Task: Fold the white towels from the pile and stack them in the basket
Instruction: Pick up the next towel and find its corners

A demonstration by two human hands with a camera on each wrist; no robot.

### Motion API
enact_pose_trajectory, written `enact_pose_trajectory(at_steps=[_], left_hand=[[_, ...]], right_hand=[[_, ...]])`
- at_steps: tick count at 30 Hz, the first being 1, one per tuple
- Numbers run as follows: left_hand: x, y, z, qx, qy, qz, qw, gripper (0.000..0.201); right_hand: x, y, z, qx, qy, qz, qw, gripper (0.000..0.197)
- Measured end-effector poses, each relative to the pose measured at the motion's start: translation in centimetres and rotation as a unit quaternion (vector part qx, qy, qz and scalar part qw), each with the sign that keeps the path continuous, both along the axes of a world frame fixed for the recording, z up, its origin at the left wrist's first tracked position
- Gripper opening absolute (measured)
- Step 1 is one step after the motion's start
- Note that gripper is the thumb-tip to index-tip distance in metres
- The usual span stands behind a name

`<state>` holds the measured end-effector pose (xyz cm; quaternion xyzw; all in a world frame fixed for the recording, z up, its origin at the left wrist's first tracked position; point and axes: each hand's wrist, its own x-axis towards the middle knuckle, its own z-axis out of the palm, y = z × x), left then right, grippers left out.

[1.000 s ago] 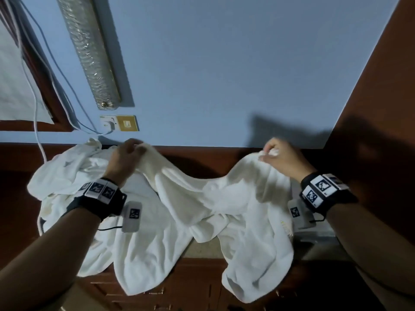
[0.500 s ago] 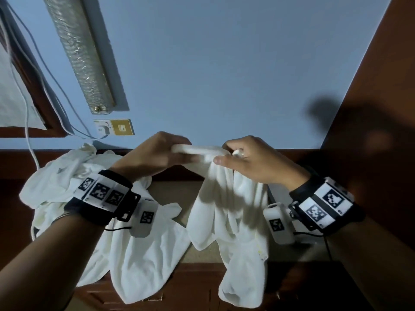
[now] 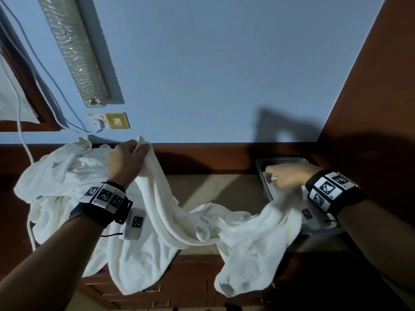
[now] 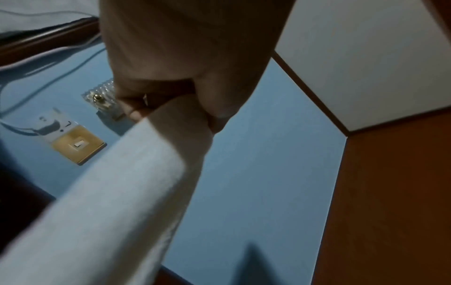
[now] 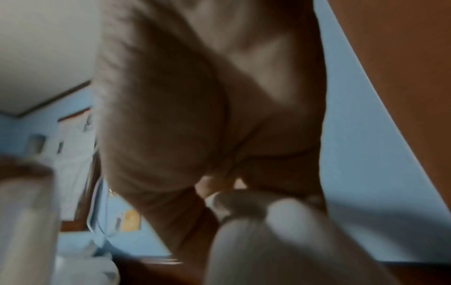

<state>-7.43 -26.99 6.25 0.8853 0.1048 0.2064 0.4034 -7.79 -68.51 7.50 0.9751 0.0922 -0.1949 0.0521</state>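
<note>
Towel (image 3: 193,223), white, one pc, stretched betw. both hands across countertop (image 3: 224,189); middle sagged onto the top, two loose ends hung over the front edge. Left hand (image 3: 125,162): fingers curled tight round one corner, held up near the wall; left wrist view showed cloth running from the fist, thumb pressed on it. Right hand (image 3: 287,178): fingers curled, pinching the opposite corner, low, over the basket's near rim. Right wrist view blurred but showed cloth bunched under the fingertips.

Pile (image 3: 62,182): white towels, heaped at left behind and under the left forearm, some draping off the edge. Basket (image 3: 289,161): grey, perforated, at right against the back panel; contents hidden by the hand, couldn't tell if anything was stacked yet.

Step in hand, as I judged it: spreading the towel for a first fold. To do well: pull corners apart till the top edge ran taut and level, lift enough to free the hanging ends, check that hems matched before bringing hands together. Risk: dangling part could snag the pile or drag it off.
</note>
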Motion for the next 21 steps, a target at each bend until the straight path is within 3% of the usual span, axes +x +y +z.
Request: enact_pose_trajectory(at_steps=[2,4,8,12,13,14,16,17,18,21], left_hand=[[-0.2,-0.7,-0.2,-0.019,0.014,-0.021,0.999,0.038],[-0.7,-2.4,0.1,-0.076,0.020,-0.058,0.995,0.038],[-2.7,-6.5,1.2,-0.173,0.018,-0.148,0.973,0.039],[-4.6,-9.1,2.6,-0.229,0.008,-0.234,0.945,0.041],[-4.8,-9.2,2.8,-0.236,-0.002,-0.250,0.939,0.041],[-4.9,-9.1,2.8,-0.245,-0.007,-0.260,0.934,0.040],[-5.2,-8.9,2.4,-0.253,-0.011,-0.265,0.930,0.034],[-5.2,-8.7,2.0,-0.240,-0.011,-0.260,0.935,0.029],[-5.3,-8.5,1.7,-0.217,-0.013,-0.254,0.942,0.026],[-5.7,-8.6,1.1,-0.201,-0.014,-0.247,0.948,0.025]], right_hand=[[-0.7,0.7,0.2,0.089,0.062,0.027,0.994,0.024],[-1.8,2.1,1.0,0.227,0.100,0.067,0.966,0.024],[-3.3,5.0,2.8,0.518,0.146,0.039,0.842,0.014],[-4.0,6.6,4.3,0.689,0.164,-0.016,0.706,0.032],[-4.1,6.8,4.5,0.701,0.158,-0.008,0.696,0.041],[-4.2,6.9,4.4,0.685,0.120,0.011,0.718,0.048],[-4.3,7.5,4.1,0.572,-0.042,0.072,0.816,0.048],[-4.4,7.9,4.0,0.504,-0.116,0.099,0.850,0.042],[-4.5,8.3,3.9,0.462,-0.158,0.122,0.864,0.034],[-4.7,9.2,3.3,0.451,-0.177,0.167,0.859,0.018]])
